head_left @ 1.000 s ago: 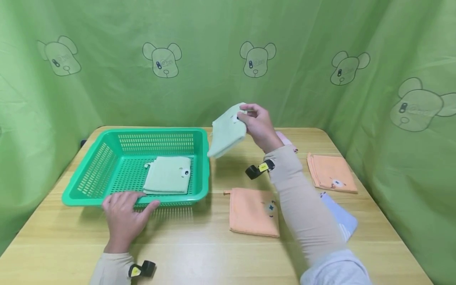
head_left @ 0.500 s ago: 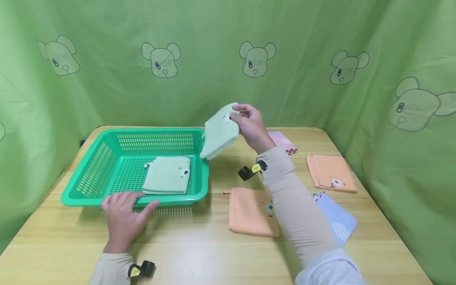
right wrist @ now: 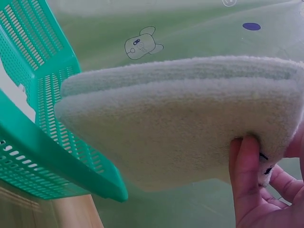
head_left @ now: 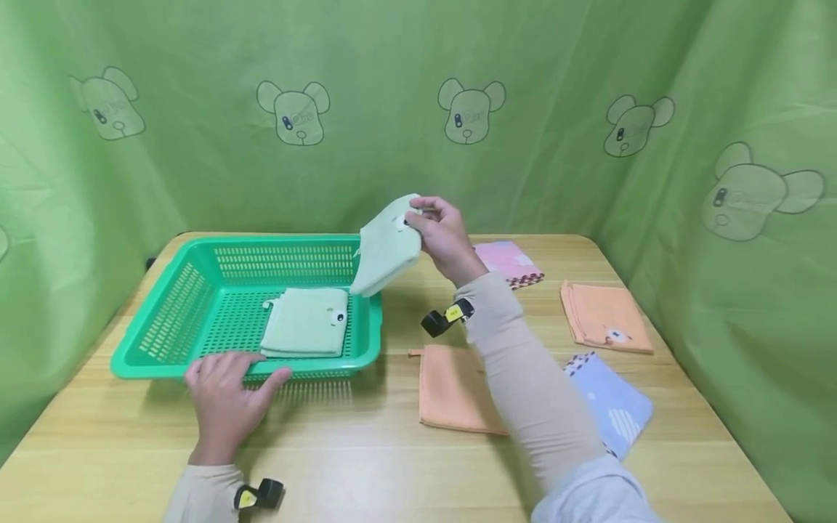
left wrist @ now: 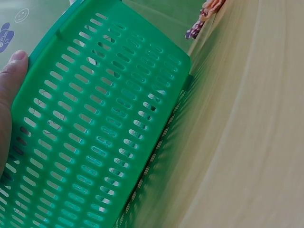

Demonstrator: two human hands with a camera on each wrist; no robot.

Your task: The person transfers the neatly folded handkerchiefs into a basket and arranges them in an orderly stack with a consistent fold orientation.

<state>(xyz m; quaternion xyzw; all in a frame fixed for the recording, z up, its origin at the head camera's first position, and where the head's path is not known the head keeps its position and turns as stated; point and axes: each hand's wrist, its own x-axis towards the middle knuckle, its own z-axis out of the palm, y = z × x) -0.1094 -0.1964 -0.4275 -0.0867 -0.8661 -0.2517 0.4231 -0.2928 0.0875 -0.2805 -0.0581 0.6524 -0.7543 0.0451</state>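
In the head view my right hand (head_left: 445, 236) pinches a folded pale green towel (head_left: 387, 250) by its upper corner, thumb over the small embroidered face. The towel hangs tilted over the right rim of the green plastic basket (head_left: 124, 349). Up close in the right wrist view, the towel's thick folded edge (right wrist: 180, 85) faces up. A second pale green towel (head_left: 304, 323) lies flat inside the basket, toward its right side. My left hand (head_left: 229, 399) holds the basket's front rim, fingers over it and thumb spread right; the left wrist view shows the slotted basket wall (left wrist: 95, 114) beside it.
Right of the basket, an orange towel (head_left: 451, 392) lies partly under my right forearm. Farther right are another orange towel (head_left: 608, 316), a blue one (head_left: 611, 403) and a pink one (head_left: 506, 260). A green curtain (head_left: 392, 109) stands behind the wooden table (head_left: 366, 472).
My right hand has carried the pale green towel left, from beside the basket to over its right rim. More of the pink and blue towels shows. My left hand has stayed put.
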